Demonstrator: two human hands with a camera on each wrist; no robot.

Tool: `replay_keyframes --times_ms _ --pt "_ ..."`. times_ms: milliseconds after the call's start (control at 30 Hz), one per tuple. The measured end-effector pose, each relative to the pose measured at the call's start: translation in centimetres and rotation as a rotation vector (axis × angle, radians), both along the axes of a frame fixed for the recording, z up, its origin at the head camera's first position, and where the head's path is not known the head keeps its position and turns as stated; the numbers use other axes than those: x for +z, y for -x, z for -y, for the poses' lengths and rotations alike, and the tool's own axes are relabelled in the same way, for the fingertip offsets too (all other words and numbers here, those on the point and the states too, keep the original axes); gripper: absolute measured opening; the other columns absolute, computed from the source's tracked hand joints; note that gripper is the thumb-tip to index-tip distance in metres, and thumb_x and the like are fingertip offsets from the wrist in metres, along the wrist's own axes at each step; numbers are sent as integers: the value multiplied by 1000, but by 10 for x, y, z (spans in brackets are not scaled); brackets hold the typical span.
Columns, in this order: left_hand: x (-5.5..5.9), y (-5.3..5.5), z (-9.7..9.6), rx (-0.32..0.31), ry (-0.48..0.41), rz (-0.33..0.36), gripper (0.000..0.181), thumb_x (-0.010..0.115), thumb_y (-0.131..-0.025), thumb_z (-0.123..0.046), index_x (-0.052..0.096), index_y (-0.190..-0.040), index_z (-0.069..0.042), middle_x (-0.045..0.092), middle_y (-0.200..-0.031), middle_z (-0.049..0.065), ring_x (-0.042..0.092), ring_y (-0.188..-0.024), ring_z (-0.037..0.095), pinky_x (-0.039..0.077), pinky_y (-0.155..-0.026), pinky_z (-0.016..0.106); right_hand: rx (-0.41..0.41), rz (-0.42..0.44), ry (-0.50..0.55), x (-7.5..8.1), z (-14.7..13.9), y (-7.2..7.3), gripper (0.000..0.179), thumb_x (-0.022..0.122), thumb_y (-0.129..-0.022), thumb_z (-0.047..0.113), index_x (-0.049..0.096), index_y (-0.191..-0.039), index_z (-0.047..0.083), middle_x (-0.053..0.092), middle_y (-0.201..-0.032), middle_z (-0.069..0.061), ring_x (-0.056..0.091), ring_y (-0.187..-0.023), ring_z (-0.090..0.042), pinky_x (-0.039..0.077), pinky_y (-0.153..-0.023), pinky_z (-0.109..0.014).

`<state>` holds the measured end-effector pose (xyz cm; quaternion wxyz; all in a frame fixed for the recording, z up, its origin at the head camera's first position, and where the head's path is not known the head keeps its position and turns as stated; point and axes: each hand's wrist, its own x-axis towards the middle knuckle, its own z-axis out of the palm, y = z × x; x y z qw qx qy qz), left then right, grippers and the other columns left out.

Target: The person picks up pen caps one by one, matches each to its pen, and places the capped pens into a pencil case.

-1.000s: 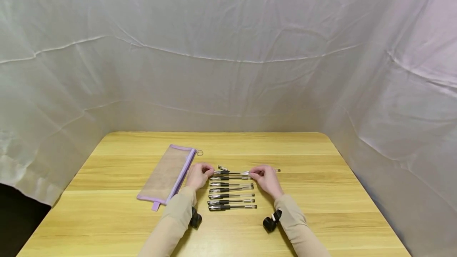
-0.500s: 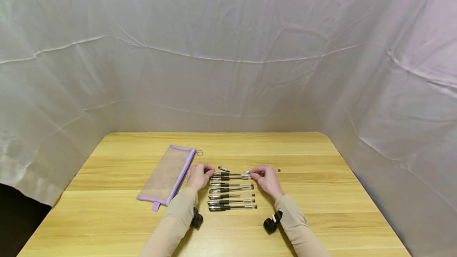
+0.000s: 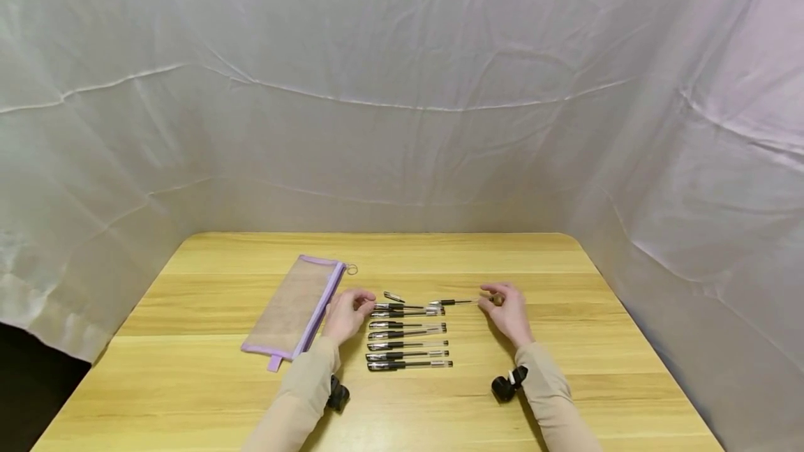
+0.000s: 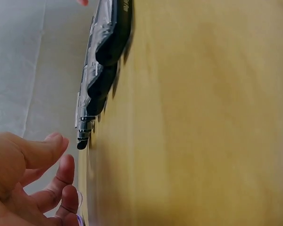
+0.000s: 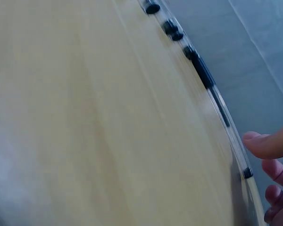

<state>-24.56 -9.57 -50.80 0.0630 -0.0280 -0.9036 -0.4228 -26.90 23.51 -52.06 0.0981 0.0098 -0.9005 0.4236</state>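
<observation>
Several clear gel pens with black grips and caps lie in a roughly parallel column, the nearest gel pen (image 3: 408, 365) at its front. Beyond them lie a loose pen cap (image 3: 393, 296) and, to its right, an uncapped gel pen (image 3: 453, 302) with its tip toward the left. My left hand (image 3: 347, 316) is beside the capped ends of the far pens; in the left wrist view its fingers are parted and hold nothing. My right hand (image 3: 507, 314) is at the uncapped pen's rear end, and in the right wrist view its thumb (image 5: 264, 143) and fingers are spread around that end without gripping.
A mesh zip pouch (image 3: 292, 305) with purple edging and a ring lies left of the pens, partly behind my left hand. The wooden table (image 3: 597, 368) is enclosed at the back and sides by pale hanging cloth (image 3: 402, 145). A small camera sits on each wrist.
My right hand has left the pens' right ends and moved right to the rear of the uncapped pen, uncovering it. My left hand has shifted slightly left.
</observation>
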Motion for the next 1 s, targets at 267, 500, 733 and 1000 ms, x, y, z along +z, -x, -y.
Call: replay_keyframes --times_ms 267,500,733,1000 --pt "-2 -1 3 -17 -17 -4 13 71 -91 -10 75 -103 -7 73 -87 5 65 -85 21 41 -85 40 -13 79 -62 -3 -10 1 38 75 -89 14 68 -124 2 57 -130 -23 41 -128 -43 30 -110 -61" --pt "-3 0 6 -21 -37 4 12 70 -92 -9 75 -104 -7 71 -87 5 63 -81 17 44 -84 38 -1 89 -62 -3 -12 2 36 75 -90 16 69 -122 1 60 -127 -23 45 -126 -43 22 -111 -62" --pt "-4 -1 6 -26 -48 4 12 70 -92 -8 74 -103 -8 71 -86 5 62 -80 15 44 -82 36 6 73 -87 -3 -15 4 31 76 -89 16 72 -116 2 65 -123 -22 53 -120 -41 25 -108 -61" --pt "-5 -1 8 -26 -42 17 13 70 -92 -10 74 -104 -10 71 -87 4 62 -82 16 39 -85 39 13 41 -99 -5 -18 8 22 78 -87 16 76 -106 5 70 -116 -20 60 -111 -38 30 -104 -58"
